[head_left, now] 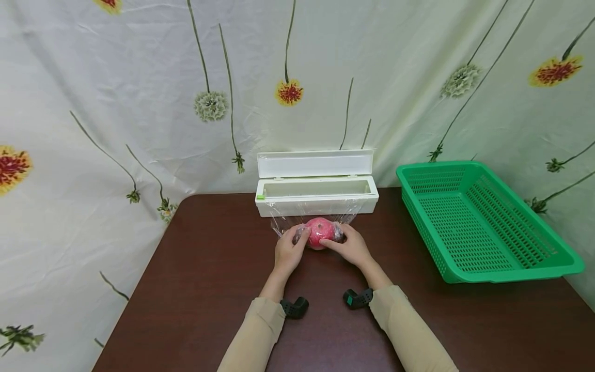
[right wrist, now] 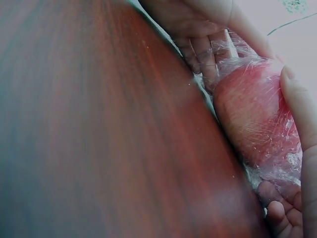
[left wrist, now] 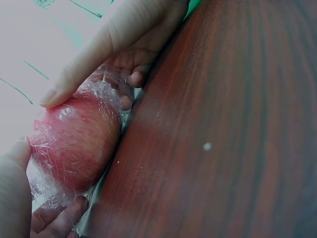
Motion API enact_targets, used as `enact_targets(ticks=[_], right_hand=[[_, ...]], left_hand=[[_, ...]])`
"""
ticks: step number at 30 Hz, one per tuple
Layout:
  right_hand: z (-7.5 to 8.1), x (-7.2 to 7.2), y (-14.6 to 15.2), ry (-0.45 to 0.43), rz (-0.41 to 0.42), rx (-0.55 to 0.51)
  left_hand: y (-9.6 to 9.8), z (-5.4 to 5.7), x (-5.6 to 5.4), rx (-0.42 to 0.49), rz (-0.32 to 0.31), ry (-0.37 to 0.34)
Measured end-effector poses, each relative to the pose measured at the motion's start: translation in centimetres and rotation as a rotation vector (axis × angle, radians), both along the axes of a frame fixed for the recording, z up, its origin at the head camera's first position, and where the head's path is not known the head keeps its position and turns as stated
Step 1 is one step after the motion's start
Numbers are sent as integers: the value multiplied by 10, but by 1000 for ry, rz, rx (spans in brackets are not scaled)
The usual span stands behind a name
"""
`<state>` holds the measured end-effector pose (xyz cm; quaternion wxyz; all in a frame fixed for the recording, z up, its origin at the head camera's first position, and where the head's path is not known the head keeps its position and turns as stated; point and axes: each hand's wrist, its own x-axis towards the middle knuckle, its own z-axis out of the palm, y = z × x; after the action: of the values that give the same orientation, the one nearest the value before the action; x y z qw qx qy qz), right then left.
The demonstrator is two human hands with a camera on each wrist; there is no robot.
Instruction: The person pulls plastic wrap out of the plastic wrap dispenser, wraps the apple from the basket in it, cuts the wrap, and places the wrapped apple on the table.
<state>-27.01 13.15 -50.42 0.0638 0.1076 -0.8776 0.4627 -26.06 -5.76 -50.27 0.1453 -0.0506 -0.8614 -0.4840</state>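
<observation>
From the head view, a red apple (head_left: 318, 232) wrapped in clear cling film (head_left: 283, 223) sits on the dark brown table (head_left: 218, 289), just in front of a white film dispenser box (head_left: 316, 196) whose lid stands open; the left hand (head_left: 289, 251) cups the apple's left side and the right hand (head_left: 350, 245) its right side, fingers curled around it; a green perforated basket (head_left: 483, 222) lies well apart to the right; a pale flowered cloth (head_left: 139, 103) hangs behind the table.

From the left wrist view, the apple (left wrist: 74, 144) lies on the table (left wrist: 223, 129), its film (left wrist: 106, 84) crinkled and bunched at the ends; the right hand (left wrist: 124, 44) shows at the top, index finger laid over the fruit, the others tucked beneath; the left hand (left wrist: 20, 198) shows at the bottom corner against the film.

From the right wrist view, the apple (right wrist: 252, 119) shows against the table (right wrist: 99, 129); the left hand (right wrist: 208, 34) holds the far end, and the right hand (right wrist: 292, 163) wraps the near end, thumb on top and fingers curled below.
</observation>
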Motion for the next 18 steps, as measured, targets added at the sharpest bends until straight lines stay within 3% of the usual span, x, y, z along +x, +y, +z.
enact_targets(ticks=[10,18], right_hand=[[3,0,-2,-50,-27,10],[-1,1,-6,-1,-60,44]], left_hand=[[0,0,-1,-12,-3,-29],[2,-2,0,-35,23,-11]])
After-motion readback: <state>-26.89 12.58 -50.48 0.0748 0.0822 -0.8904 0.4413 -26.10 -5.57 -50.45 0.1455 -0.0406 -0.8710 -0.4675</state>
